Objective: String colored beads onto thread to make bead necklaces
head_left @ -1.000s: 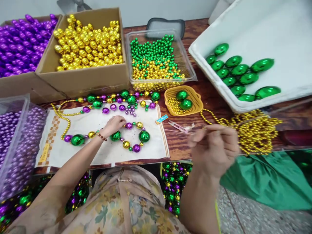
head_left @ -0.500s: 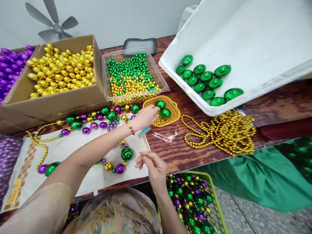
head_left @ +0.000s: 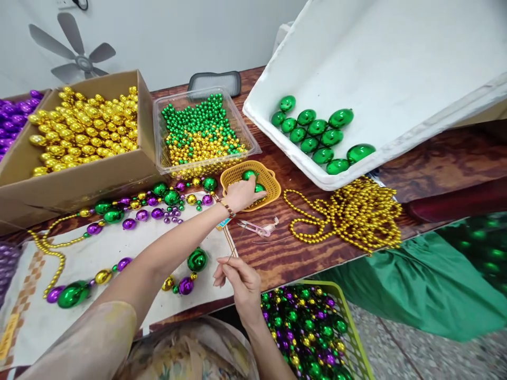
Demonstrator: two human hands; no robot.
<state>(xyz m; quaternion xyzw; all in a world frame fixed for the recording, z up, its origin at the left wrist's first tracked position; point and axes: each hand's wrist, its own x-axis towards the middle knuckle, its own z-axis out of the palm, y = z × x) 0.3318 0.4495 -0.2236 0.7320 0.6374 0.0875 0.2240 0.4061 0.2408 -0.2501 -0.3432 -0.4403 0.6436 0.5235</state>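
Where the left hand (head_left: 241, 194) is: in the yellow basket (head_left: 273, 182), fingers curled over a green ball (head_left: 249, 174); firm grip or not, I cannot tell.
Right hand (head_left: 240, 282): pinched narrow on a thin needle (head_left: 231, 255), tip up.
Strand (head_left: 197, 259): part-strung, on the cloth (head_left: 119, 248) beside the right hand.
Step, as judged: fetching a ball for stringing.
Next move calls for: ball's hole lined up with the needle tip.
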